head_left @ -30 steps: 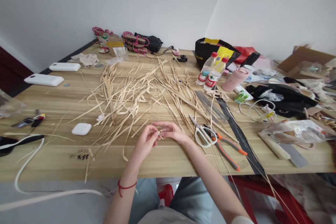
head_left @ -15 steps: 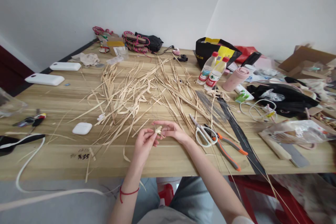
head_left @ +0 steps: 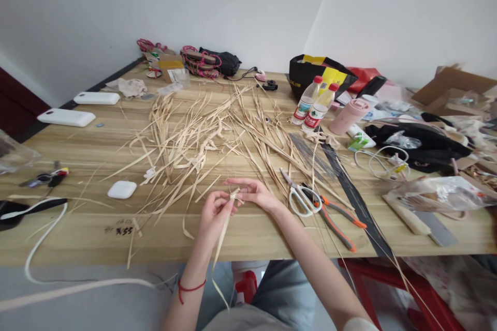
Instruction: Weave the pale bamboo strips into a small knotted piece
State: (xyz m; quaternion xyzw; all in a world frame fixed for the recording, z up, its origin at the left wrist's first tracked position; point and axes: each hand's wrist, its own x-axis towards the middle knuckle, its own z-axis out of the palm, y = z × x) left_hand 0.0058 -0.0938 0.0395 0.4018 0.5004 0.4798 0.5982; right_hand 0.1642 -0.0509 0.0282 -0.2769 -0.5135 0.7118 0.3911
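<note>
Near the table's front edge, my left hand [head_left: 216, 213] pinches a pale flat plant-fibre strip [head_left: 220, 248], whose tail hangs over the edge toward my lap. My right hand [head_left: 254, 194] meets it from the other side, fingertips closed around a small woven piece [head_left: 234, 193] of the same fibre. Fingers partly cover that piece, so its shape is unclear. Just right of my hands lie scissors [head_left: 305, 200] with white handles and pliers [head_left: 337, 222] with orange-grey grips. Beyond my fingers spreads a loose heap of dry strips [head_left: 186, 137], with a braided length [head_left: 205, 147] among them.
Two red-capped bottles [head_left: 315, 108], a pink tumbler [head_left: 348, 116] and a black-yellow bag [head_left: 322, 75] stand at the back right. Cables, plastic bags and a black cloth item [head_left: 423, 147] crowd the right side. At left lie a white earbud case [head_left: 121, 190] and keys [head_left: 46, 178].
The pale strip, earlier bunched at my fingertips, now hangs down past my left wrist toward my lap. Both hands stay in nearly the same place.
</note>
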